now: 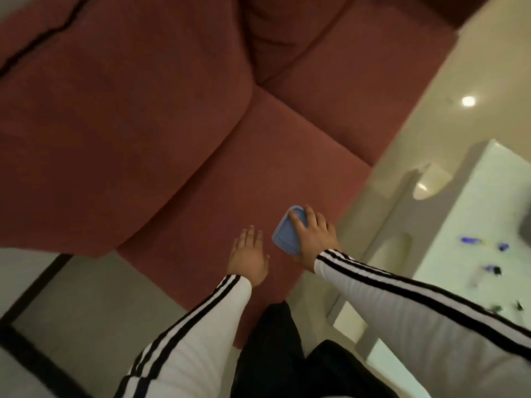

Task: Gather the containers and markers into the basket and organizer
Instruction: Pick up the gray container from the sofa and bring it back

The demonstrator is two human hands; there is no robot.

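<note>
A small container with a blue lid (284, 234) is above the red sofa seat (230, 182), near its right front corner. My right hand (314, 237) grips it from the right, fingers curled over the lid and thumb under its near edge. My left hand (248, 255) hovers just left of it, palm down with fingers straight, holding nothing. On the white table (459, 225) at the right lie several small markers (471, 241), blurred. No basket or organizer shows in this view.
The red sofa fills the upper left with a thick cushion (115, 124). A glossy beige floor (459, 81) runs between sofa and table. A dark-framed low table (43, 297) sits at the lower left. My dark trouser legs are at the bottom centre.
</note>
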